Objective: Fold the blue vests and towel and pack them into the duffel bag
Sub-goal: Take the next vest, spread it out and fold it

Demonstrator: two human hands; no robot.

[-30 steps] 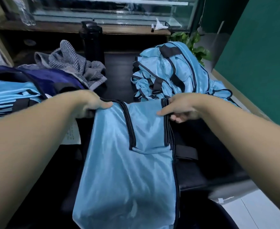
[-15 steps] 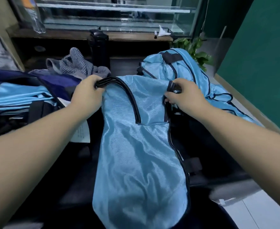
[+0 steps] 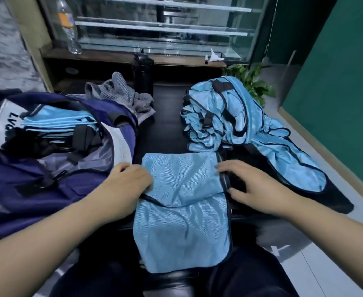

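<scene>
There is only one view, from a wide-angle camera worn on the person's head. It looks forward and steeply down over the dark table (image 3: 165, 133), so both forearms enter from the bottom corners and the person's lap fills the lower edge. The camera is near: the left hand (image 3: 129, 181) and the right hand (image 3: 247, 185) lie in the middle of the picture and look large. The duffel bag (image 3: 54, 168) is at the left edge, the pile of blue vests (image 3: 225, 116) at the upper right. Farther away, at the top, stands a glass cabinet (image 3: 163, 28). Straight lines bend near the borders. No second view shares the scene.
</scene>
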